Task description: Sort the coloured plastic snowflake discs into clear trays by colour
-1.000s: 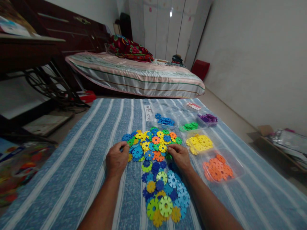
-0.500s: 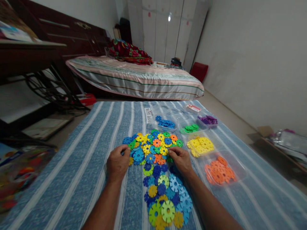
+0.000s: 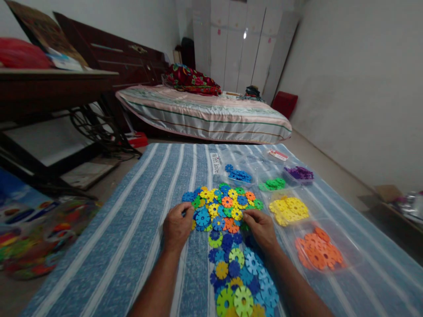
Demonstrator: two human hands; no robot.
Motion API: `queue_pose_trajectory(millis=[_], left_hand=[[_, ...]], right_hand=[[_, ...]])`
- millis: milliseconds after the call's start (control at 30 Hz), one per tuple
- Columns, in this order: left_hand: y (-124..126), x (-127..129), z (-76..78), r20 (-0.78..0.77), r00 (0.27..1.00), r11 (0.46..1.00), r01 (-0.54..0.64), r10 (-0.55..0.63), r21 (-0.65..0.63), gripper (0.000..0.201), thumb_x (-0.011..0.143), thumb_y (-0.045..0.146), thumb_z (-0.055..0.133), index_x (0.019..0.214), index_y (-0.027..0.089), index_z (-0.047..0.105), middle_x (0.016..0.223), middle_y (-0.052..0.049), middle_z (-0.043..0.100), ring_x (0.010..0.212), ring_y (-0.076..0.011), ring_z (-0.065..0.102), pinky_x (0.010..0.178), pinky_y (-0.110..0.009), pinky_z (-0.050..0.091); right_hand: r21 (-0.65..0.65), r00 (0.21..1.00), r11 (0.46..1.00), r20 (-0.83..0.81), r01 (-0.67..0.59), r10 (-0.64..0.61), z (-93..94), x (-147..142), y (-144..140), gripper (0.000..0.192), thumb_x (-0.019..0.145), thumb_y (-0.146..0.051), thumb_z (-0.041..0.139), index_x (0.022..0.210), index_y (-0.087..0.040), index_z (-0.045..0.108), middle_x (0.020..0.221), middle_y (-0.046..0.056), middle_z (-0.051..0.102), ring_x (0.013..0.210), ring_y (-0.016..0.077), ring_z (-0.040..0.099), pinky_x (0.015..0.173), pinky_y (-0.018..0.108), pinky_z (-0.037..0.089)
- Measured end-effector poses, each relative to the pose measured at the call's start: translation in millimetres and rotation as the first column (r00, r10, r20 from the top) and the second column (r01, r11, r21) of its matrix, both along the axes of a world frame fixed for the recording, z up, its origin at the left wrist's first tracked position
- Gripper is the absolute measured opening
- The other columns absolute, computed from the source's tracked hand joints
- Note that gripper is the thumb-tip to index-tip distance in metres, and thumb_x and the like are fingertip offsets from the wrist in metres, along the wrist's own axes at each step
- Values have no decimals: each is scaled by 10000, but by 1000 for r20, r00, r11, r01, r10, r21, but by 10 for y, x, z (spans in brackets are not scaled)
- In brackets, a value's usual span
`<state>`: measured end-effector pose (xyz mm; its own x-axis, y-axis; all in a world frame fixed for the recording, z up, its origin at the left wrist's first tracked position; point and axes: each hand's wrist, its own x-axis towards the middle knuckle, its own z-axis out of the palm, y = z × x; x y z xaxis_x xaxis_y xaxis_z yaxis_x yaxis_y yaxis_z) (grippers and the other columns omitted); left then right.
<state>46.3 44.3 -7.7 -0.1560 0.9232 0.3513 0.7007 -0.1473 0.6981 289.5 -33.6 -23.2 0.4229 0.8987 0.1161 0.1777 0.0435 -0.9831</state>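
A mixed pile of plastic snowflake discs (image 3: 227,201) in blue, yellow, orange and green lies between my hands on the striped cloth. My left hand (image 3: 178,224) is at the pile's left edge, its fingers curled together beside a large blue disc (image 3: 202,217). At the right edge, my right hand (image 3: 262,229) has thumb and fingers pinched close to a yellow disc (image 3: 236,214). What either hand holds, if anything, is hidden. Nearer to me spreads a second group of larger discs, among them a lime green disc (image 3: 243,301) and light blue discs (image 3: 253,261).
To the right stand clear containers with orange discs (image 3: 319,248), yellow discs (image 3: 289,210), green discs (image 3: 272,184), blue discs (image 3: 240,175) and purple discs (image 3: 299,173). A red and white card (image 3: 278,155) lies behind. Beyond the table is a bed (image 3: 205,115).
The camera has turned slightly left, so everything appears farther right. Both hands keep about the same places beside the pile, with no clear change in the discs.
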Motion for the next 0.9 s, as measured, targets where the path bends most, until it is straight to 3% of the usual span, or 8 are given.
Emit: queue_pose_trajectory(millis=[200, 333, 500, 633, 733, 833, 900], left_hand=[[-5, -14, -26, 76, 997, 1000, -12, 11, 7, 278, 777, 417, 524, 830, 236, 728, 892, -35, 767, 880, -223, 698, 854, -333, 536], [-35, -20, -22, 136, 989, 993, -67, 53, 99, 309, 785, 434, 522, 855, 203, 715, 964, -79, 763, 928, -241, 702, 915, -375, 544], [84, 139, 224, 93, 996, 976, -23, 3, 218, 263, 810, 386, 528, 864, 202, 707, 1002, -71, 756, 977, -226, 694, 939, -359, 542], [529, 454, 630, -17, 990, 966, 139, -139, 217, 291, 831, 322, 498, 961, 182, 718, 1021, -69, 753, 905, -203, 705, 851, -310, 566], [998, 739, 889, -210, 943, 951, 287, -260, 112, 364, 827, 228, 484, 1109, 182, 710, 1119, -80, 740, 973, -215, 705, 938, -320, 535], [1431, 998, 1005, -384, 859, 938, 339, -340, -71, 449, 850, 168, 445, 1246, 183, 655, 1260, -94, 691, 1168, -241, 644, 1016, -331, 487], [1662, 1136, 1007, -428, 817, 922, 359, -386, -146, 461, 861, 167, 451, 1285, 192, 630, 1287, -89, 678, 1187, -241, 635, 1017, -329, 483]], right_hand=[[16, 1000, 1000, -5, -5, 5, -11, -17, 3, 293, 726, -488, 697, 756, -209, 780, 767, 62, 748, 749, 233, 673, 738, 362, 522], [15, 1000, 1000, -15, -13, 13, -31, -27, 12, 274, 733, -467, 686, 764, -211, 781, 782, 65, 748, 766, 237, 679, 745, 361, 522], [25, 999, 999, -23, -33, 33, -31, -40, 12, 284, 749, -470, 674, 772, -207, 781, 794, 70, 748, 781, 248, 684, 744, 356, 520], [18, 998, 999, -31, -46, 46, -20, -62, 15, 280, 755, -467, 666, 773, -212, 782, 797, 72, 750, 787, 252, 687, 742, 347, 521], [23, 998, 999, -44, -37, 38, -21, -83, 22, 264, 756, -456, 659, 762, -223, 782, 783, 67, 747, 773, 248, 687, 725, 335, 524], [27, 999, 999, -30, -36, 37, -27, -107, 25, 255, 770, -445, 637, 749, -235, 780, 762, 57, 739, 748, 236, 681, 693, 317, 520], [27, 999, 999, -14, -36, 37, -30, -120, 23, 256, 785, -439, 623, 746, -237, 775, 754, 51, 732, 733, 227, 674, 671, 304, 514]])
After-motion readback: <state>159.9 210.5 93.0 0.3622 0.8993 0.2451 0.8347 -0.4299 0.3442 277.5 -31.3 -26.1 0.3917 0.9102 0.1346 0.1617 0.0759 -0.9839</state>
